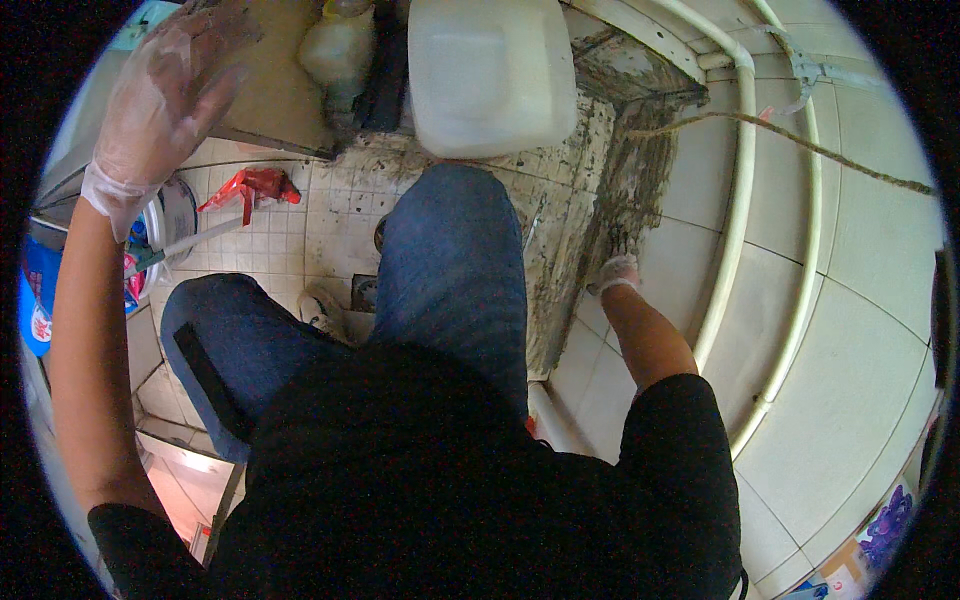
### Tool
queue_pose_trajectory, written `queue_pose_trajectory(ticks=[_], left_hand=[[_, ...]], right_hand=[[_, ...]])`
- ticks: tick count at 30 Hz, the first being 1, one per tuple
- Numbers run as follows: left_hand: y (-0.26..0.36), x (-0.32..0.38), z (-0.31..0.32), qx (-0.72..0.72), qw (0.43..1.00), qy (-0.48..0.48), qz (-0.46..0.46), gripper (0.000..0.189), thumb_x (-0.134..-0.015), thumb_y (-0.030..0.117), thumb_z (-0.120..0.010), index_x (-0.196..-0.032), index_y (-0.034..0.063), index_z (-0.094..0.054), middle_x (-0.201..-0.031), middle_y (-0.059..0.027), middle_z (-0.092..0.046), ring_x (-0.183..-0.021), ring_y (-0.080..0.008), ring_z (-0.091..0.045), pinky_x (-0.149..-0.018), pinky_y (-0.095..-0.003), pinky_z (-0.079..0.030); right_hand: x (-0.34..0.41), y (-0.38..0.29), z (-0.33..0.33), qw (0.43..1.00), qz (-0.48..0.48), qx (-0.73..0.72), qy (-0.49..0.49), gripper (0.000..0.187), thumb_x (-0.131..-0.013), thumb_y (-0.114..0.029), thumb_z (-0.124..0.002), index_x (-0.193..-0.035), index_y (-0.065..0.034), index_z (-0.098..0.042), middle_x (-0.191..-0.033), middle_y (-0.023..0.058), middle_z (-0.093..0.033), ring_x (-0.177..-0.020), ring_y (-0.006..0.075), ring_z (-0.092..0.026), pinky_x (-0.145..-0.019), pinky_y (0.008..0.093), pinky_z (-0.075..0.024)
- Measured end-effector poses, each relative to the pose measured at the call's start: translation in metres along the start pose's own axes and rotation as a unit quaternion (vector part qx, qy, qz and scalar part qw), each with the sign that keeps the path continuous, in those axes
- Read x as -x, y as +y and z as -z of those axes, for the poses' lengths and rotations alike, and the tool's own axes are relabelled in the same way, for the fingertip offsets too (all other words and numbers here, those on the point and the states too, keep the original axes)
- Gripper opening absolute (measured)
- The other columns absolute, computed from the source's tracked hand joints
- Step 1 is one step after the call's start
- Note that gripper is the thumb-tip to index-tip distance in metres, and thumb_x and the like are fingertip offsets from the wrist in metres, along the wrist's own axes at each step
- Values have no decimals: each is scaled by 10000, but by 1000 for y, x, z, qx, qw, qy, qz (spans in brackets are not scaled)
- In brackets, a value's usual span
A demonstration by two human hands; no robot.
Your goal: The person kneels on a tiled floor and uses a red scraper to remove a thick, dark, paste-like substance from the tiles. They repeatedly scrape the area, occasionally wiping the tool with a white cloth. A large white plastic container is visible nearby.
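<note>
My left hand (169, 105), in a thin clear plastic glove, is raised at the upper left with its thumb apart from the fingers. It holds nothing that I can see, and its fingertips overlap a beige panel (277, 82); whether they touch is unclear. Low at the right, my right hand (618, 273), gloved too, is at the tiled wall (675, 259) beside a band of dark grime (637, 187). Its fingers are small and blurred, so I cannot tell whether they grip anything. Before my knees stands a whitish translucent plastic container (491, 82).
Pale pipes (739, 172) run along the right wall, and a rope (795, 139) crosses them. On the left, a red plastic bag (255, 189) lies near a white bucket (174, 217). A cloudy bottle (341, 56) stands behind. Dirt covers the floor tiles (337, 191) by a small drain (364, 292).
</note>
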State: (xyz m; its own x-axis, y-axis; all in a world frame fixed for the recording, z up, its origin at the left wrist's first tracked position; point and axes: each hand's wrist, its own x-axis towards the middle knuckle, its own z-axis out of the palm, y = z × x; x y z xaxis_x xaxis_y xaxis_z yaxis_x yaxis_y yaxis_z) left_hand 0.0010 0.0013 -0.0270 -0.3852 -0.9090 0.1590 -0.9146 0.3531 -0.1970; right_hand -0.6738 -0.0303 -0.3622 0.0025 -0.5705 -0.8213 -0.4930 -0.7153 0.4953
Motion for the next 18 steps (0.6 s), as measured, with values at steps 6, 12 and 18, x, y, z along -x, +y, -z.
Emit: queue_pose_trajectory(ticks=[6, 12, 18], left_hand=[[15, -5, 9, 18, 999, 1, 26, 479, -884, 207, -700, -1311, 38, -561, -1371, -197, -536, -1287, -376, -487, -1083, -432, -402], [22, -11, 12, 21, 998, 53, 16, 340, -865, 171, -666, -1190, 72, -649, -1239, -188, -612, -1158, -388, -559, -1023, -443, -428], [22, -13, 10, 25, 998, 62, 19, 329, -866, 175, -672, -1181, 79, -657, -1219, -181, -618, -1148, -384, -562, -1015, -445, -433]], right_hand=[[12, -22, -15, 999, 23, -39, -24, 611, -907, -563, -511, -1346, -146, -593, -1353, 38, -596, -1310, 297, -479, -1020, 539, -352], [29, -26, -15, 877, -137, -451, -95, 641, -886, -604, -531, -1335, -153, -608, -1339, 38, -606, -1327, 316, -462, -1033, 568, -332], [34, 9, 44, 990, 71, 62, -109, 812, -858, -701, -499, -1484, -187, -444, -1592, 58, -307, -1505, 375, -86, -1169, 626, 12]])
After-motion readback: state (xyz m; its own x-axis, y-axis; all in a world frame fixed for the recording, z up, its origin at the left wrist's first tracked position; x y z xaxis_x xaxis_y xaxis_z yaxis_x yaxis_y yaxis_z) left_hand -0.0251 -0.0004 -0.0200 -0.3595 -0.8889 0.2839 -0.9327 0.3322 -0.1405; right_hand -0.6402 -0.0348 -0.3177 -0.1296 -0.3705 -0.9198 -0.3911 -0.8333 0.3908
